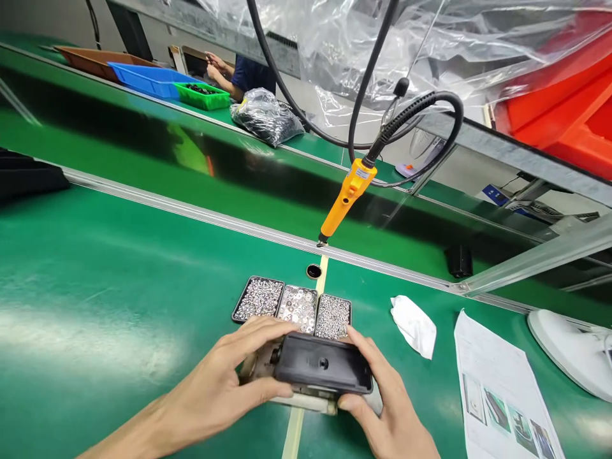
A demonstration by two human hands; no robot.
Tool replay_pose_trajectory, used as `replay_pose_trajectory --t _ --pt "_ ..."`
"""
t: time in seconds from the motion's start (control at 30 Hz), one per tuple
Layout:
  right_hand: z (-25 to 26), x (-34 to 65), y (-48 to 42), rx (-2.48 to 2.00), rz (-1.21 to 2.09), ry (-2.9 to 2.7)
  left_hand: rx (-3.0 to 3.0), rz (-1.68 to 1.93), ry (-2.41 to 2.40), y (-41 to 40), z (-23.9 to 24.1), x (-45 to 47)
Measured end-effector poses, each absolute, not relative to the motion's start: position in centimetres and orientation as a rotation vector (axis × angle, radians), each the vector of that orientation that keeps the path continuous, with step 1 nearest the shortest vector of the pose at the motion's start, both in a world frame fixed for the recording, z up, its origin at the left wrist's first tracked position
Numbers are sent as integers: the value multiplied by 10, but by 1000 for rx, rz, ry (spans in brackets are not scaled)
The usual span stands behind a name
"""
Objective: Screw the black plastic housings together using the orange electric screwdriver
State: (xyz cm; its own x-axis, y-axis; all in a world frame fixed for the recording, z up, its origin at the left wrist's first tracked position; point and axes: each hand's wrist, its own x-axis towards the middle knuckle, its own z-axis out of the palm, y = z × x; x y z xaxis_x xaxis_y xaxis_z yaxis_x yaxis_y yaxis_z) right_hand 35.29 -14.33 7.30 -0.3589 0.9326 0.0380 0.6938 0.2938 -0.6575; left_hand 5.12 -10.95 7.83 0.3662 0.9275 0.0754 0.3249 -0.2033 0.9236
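Observation:
A flat black plastic housing (322, 366) with a small hole in its middle rests on a pale fixture (306, 402) on the green bench. My left hand (224, 382) grips the housing's left end, fingers curled over its top edge. My right hand (382, 408) clasps its right end, thumb under the front edge. Just behind the housing stand three small black trays (296, 308) filled with silvery screws and washers. A yellow electric screwdriver (345, 199) hangs on its black cable above the trays, tip down.
A crumpled white cloth (415, 325) and a printed instruction sheet (502, 389) lie to the right, beside a white object (574, 347) at the edge. A conveyor (191, 159) runs behind. Far back, another person's hands (217, 67) work near blue and green bins and a black bag (265, 118).

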Motion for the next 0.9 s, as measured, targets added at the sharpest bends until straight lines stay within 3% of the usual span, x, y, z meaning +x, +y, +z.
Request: replay_pose_trajectory --t 0.13,0.23,0.47,0.9 --pt "82 352 -154 -1612 609 -2248 1887 889 981 -112 76 50" --pt "89 348 -151 -1480 576 -2308 1980 871 973 -113 70 47" --pt "85 346 -134 -1350 737 -2414 2124 676 1096 -114 60 40" --pt "65 353 -134 -1242 892 -2432 2119 651 1190 -129 43 30"
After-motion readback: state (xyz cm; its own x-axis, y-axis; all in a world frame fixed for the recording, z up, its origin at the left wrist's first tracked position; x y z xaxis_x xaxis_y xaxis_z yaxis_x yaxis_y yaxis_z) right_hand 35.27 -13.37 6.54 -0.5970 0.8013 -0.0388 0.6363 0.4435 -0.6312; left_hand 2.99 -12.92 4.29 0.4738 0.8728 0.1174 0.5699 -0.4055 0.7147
